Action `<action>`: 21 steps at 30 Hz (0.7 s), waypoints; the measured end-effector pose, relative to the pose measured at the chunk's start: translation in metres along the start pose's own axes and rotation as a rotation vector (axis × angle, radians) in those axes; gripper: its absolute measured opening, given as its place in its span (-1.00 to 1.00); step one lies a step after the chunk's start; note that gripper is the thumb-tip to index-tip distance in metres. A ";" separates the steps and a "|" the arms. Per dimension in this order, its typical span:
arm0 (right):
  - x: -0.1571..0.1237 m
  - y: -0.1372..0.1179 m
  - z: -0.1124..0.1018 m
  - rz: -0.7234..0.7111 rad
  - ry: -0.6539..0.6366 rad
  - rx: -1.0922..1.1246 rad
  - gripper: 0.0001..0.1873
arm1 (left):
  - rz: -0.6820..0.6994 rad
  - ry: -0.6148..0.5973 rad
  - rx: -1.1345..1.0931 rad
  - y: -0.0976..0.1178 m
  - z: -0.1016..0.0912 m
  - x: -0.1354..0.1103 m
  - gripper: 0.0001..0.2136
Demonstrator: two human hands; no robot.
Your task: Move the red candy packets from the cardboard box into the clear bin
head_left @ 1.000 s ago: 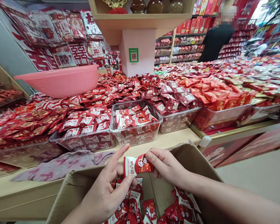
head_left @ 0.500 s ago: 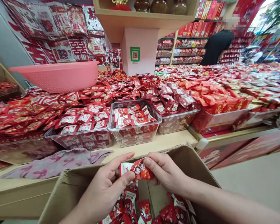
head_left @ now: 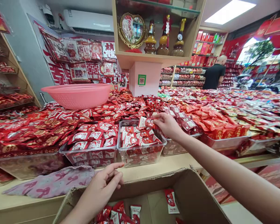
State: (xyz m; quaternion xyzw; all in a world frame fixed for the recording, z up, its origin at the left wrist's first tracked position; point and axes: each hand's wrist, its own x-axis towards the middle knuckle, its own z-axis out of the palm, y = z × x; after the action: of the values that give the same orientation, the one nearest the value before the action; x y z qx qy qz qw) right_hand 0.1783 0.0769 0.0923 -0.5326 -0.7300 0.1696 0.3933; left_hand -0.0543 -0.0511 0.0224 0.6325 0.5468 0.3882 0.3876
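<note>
My right hand (head_left: 166,125) pinches a small red-and-white candy packet (head_left: 143,122) by its right end. It holds the packet above the back right of a clear plastic bin (head_left: 142,156), where similar packets lie in rows. Over the near side of an open cardboard box (head_left: 190,190), my left hand (head_left: 105,183) is empty, with its fingers loosely apart. Inside the box are several loose packets, one lying by itself at the right (head_left: 171,201).
More clear bins of red packets flank the middle one, including a left bin (head_left: 90,155). A pink basket (head_left: 78,95) rests on the packets behind. A patterned cloth (head_left: 53,183) lies along the counter edge. A person in black (head_left: 213,76) stands far back.
My right hand has carried the packet from over the cardboard box forward to the clear bin. My left hand has let go of it and moved left. The view has tilted up.
</note>
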 end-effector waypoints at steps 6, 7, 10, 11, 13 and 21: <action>0.045 0.013 0.042 0.077 -0.189 -0.239 -0.77 | 0.001 -0.006 -0.011 -0.002 0.000 -0.002 -0.73; 0.044 0.013 0.046 0.074 -0.209 -0.256 -0.77 | 0.004 -0.003 -0.019 -0.002 0.000 -0.002 -0.73; 0.041 0.013 0.052 0.082 -0.259 -0.298 -0.73 | 0.011 -0.016 -0.031 -0.005 -0.002 -0.002 -0.72; 0.041 0.013 0.052 0.087 -0.268 -0.310 -0.72 | 0.011 -0.029 -0.033 -0.006 -0.002 -0.001 -0.72; 0.044 0.012 0.052 0.095 -0.268 -0.327 -0.71 | 0.004 -0.036 -0.034 -0.008 -0.002 0.000 -0.71; 0.080 -0.008 0.067 0.112 -0.233 -0.292 -0.68 | 0.013 -0.031 -0.038 -0.008 -0.002 0.000 -0.71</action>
State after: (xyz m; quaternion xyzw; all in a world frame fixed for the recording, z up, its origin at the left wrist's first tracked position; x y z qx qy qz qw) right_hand 0.1125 0.1580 0.0864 -0.6006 -0.7566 0.1440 0.2148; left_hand -0.0593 -0.0497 0.0155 0.6343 0.5291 0.3913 0.4056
